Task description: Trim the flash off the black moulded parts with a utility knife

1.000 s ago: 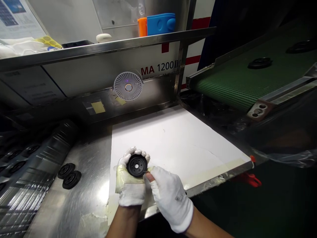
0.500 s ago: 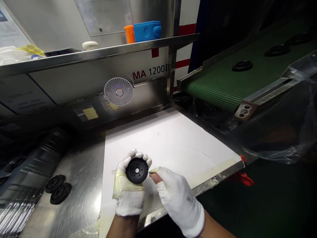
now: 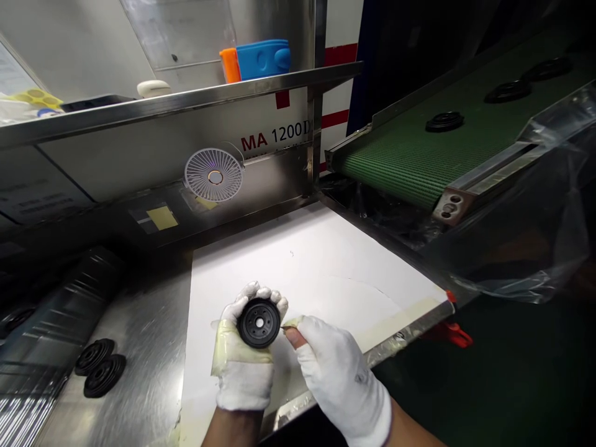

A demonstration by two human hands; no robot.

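Note:
My left hand [image 3: 246,357], in a white glove with pale yellow tape, is wrapped round a round black plastic wheel-like part [image 3: 259,323]. The part faces me, showing a bright centre hole and a ring of smaller holes. Beside its right rim, my gloved right hand [image 3: 338,366] is closed in a pinch, with the bare thumb tip showing. From that pinch a thin, dark, pointed thing [image 3: 285,327] sticks out towards the rim; most of it is hidden, and I cannot tell whether it touches the part. Both hands are over the front of a white sheet [image 3: 298,273].
Two black round parts [image 3: 105,375] lie on the metal table at left, beside a plastic-covered container [image 3: 84,292]. A small fan [image 3: 214,175] stands behind the sheet, under a metal shelf [image 3: 195,96]. On the right, a green conveyor belt [image 3: 400,167] carries several black parts.
The view has turned slightly to the right, so the surroundings sit further left. My hands keep nearly the same pose, with the pointed thing still beside the black part's rim.

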